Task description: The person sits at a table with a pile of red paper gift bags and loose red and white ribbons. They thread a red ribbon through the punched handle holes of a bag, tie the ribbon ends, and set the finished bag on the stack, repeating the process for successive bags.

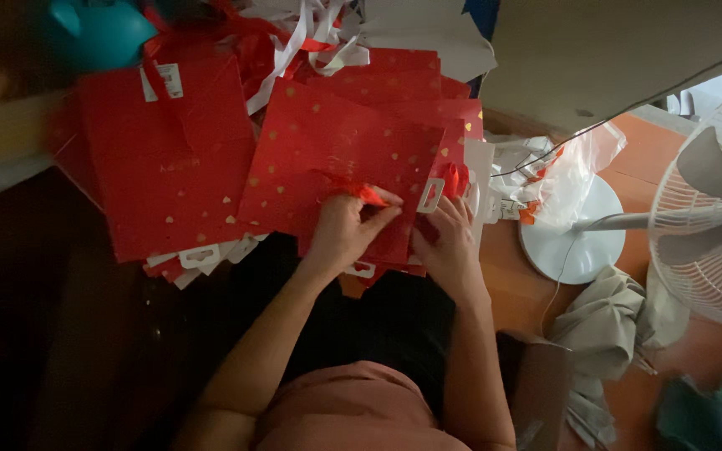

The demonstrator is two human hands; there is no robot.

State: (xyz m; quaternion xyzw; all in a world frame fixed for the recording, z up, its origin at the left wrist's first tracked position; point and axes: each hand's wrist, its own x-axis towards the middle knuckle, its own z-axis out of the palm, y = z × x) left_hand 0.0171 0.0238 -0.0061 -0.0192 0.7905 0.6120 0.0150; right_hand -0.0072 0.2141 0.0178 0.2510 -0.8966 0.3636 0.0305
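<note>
The room is dim — an orange floor (653, 150), a white standing fan (712, 200) and a crumpled grey cloth (603, 321) on it.

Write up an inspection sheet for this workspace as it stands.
Surface: hidden under the piled bags; orange floor at right.
Job's things: red gift bag with gold hearts, red ribbon at its top.
Clutter: second red bag stack, white strips, plastic bag, grey cloth.
Grippers: left hand pinches the ribbon; right hand rests on the bag.
Cables: black cord over the floor.
Surroundings: white standing fan, teal object.
</note>
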